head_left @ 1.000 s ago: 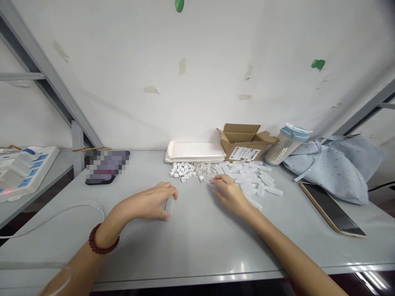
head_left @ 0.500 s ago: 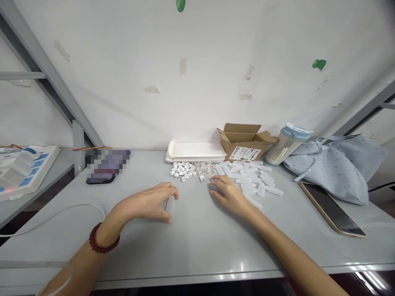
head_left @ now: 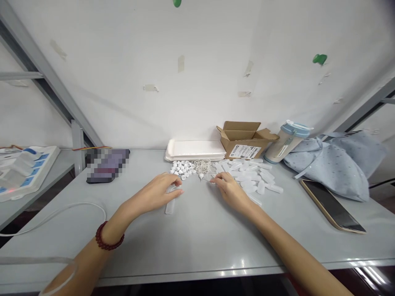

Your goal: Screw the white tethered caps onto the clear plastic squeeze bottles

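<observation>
My left hand (head_left: 156, 192) rests on the grey table (head_left: 197, 238), fingers curled round the upper end of a clear plastic tube (head_left: 169, 204) that lies on the surface. A red bead bracelet is on that wrist. My right hand (head_left: 230, 190) reaches toward a tangle of thin white loops (head_left: 203, 166), its fingertips pinched together on something small I cannot make out. A heap of small white caps (head_left: 182, 167) lies just beyond my left hand. A pile of clear tubes (head_left: 253, 176) spreads beside my right hand.
Against the wall stand a stack of white trays (head_left: 196, 149), an open cardboard box (head_left: 243, 142) and a lidded tumbler (head_left: 286, 142). A blue cloth bag (head_left: 338, 162) and a tablet (head_left: 331, 205) lie right. A dark object (head_left: 106, 166), a cable (head_left: 61, 211) and a power strip (head_left: 21, 168) lie left.
My left hand slid forward toward the caps, now gripping the tube by its top end. My right hand's fingers drew together at the edge of the loops.
</observation>
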A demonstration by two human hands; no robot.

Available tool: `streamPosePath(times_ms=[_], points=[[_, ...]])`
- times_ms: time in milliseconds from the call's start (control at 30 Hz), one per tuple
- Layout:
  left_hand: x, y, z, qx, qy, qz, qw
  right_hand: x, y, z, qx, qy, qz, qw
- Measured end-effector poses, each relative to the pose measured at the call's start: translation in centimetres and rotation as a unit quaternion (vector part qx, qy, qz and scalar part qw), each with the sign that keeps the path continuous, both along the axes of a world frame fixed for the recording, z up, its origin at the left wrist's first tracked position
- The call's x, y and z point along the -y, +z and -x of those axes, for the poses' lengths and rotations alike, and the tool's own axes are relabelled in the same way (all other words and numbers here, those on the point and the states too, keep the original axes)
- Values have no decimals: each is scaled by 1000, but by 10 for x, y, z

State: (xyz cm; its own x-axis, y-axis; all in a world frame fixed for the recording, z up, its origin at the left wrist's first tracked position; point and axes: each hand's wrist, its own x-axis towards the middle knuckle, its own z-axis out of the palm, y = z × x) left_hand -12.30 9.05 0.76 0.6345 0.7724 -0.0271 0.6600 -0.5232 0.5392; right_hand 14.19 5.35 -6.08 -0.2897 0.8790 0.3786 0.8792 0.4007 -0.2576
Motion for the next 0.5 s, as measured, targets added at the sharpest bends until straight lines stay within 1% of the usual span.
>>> streamPosePath(times_ms=[133, 233, 333, 500], points=[[4, -1, -8, 28, 4, -19, 999, -5, -5, -2, 59, -15, -10, 998], [7, -3, -14, 43, -4, -39, 998, -8, -6, -4, 76, -20, -7, 997], [10, -6, -20, 54, -9, -60, 997, -9, -3, -4, 61, -19, 1, 998], [14, -9, -24, 69, -33, -96, 992, -6, 3, -2, 8, 24, 20, 999]])
